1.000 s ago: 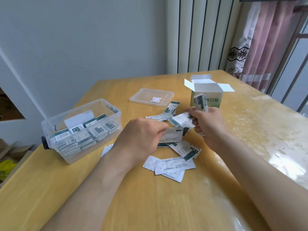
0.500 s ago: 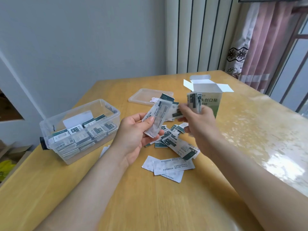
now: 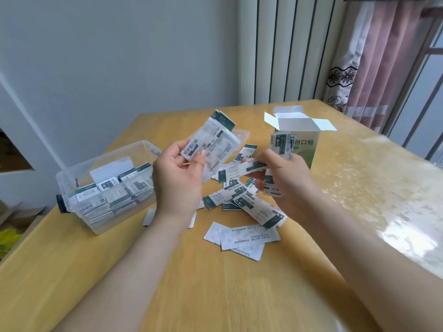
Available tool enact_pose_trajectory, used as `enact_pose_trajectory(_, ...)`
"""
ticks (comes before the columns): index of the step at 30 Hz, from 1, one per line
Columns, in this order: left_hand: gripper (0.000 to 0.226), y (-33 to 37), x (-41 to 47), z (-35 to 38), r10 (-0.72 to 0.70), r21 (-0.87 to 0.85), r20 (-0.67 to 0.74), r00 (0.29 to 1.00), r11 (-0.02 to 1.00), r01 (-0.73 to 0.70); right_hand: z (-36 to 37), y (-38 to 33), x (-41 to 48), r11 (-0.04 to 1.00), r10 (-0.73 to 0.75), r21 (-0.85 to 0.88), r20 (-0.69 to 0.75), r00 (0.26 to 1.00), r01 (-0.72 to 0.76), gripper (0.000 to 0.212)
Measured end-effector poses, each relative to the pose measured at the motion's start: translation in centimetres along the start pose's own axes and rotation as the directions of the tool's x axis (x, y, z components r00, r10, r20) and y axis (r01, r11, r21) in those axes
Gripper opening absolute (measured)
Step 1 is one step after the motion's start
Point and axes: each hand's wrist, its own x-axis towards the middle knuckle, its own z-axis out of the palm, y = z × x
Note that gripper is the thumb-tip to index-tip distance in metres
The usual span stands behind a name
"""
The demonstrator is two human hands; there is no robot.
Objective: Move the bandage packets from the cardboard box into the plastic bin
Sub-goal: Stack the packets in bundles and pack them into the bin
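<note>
Cardboard box (image 3: pixel 309 153) "创口贴", packets (image 3: pixel 215 146) "防水创口贴"

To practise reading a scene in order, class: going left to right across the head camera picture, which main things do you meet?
Plastic bin → left hand gripping bandage packets → right hand → pink curtain.

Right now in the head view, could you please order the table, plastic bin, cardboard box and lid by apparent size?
1. table
2. plastic bin
3. cardboard box, though it stands farther away, so the gap to the bin is unsure
Unranked: lid; only a corner shows behind the held packets.
</note>
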Motion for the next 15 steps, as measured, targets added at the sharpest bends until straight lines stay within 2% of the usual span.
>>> enact_pose_trajectory(2,0.016,-0.3,-0.7,0.4,0.242,0.221,0.009,0.970,0.946,-0.238,0.8,0.2,-0.4,0.988,0.092,0.122,0.034,0.995,-0.096,0.016)
enact_pose_trajectory(4,0.017,-0.1,-1.6,1.2,0.507,0.349,0.080,0.858,0.792,-0.500,1.4,0.4,-0.6,0.955,0.189,0.228,0.017,0.982,-0.188,0.015)
enact_pose_trajectory(5,0.017,0.1,-1.9,1.5,0.596,0.377,0.120,0.794,0.713,-0.591,1.7,0.4,-0.6,0.936,0.229,0.275,0.006,0.973,-0.222,0.014)
enact_pose_trajectory(7,0.017,0.1,-2.3,2.0,0.696,0.399,0.185,0.694,0.592,-0.700,1.7,0.6,-0.4,0.910,0.256,0.340,-0.006,0.967,-0.239,0.015)
enact_pose_trajectory(9,0.016,-0.1,-2.5,2.3,0.720,0.396,0.229,0.655,0.546,-0.738,1.5,0.9,-0.3,0.900,0.230,0.375,0.026,0.973,-0.222,0.020)
enact_pose_trajectory(11,0.015,0.0,-2.6,2.4,0.676,0.358,0.238,0.697,0.607,-0.710,1.6,1.2,-0.1,0.883,0.186,0.420,0.095,0.978,-0.209,0.033)
enact_pose_trajectory(12,0.013,0.2,-2.7,2.4,0.612,0.321,0.220,0.760,0.690,-0.649,1.6,1.4,0.0,0.875,0.156,0.440,0.135,0.979,-0.200,0.040)
enact_pose_trajectory(14,0.011,0.8,-2.7,2.5,0.359,0.175,0.174,0.917,0.905,-0.387,1.7,1.4,0.1,0.879,0.105,0.437,0.214,0.971,-0.191,0.049)
enact_pose_trajectory(15,0.010,1.0,-2.7,2.5,0.204,0.091,0.168,0.965,0.971,-0.221,1.7,1.4,0.0,0.897,0.091,0.403,0.235,0.968,-0.182,0.050)
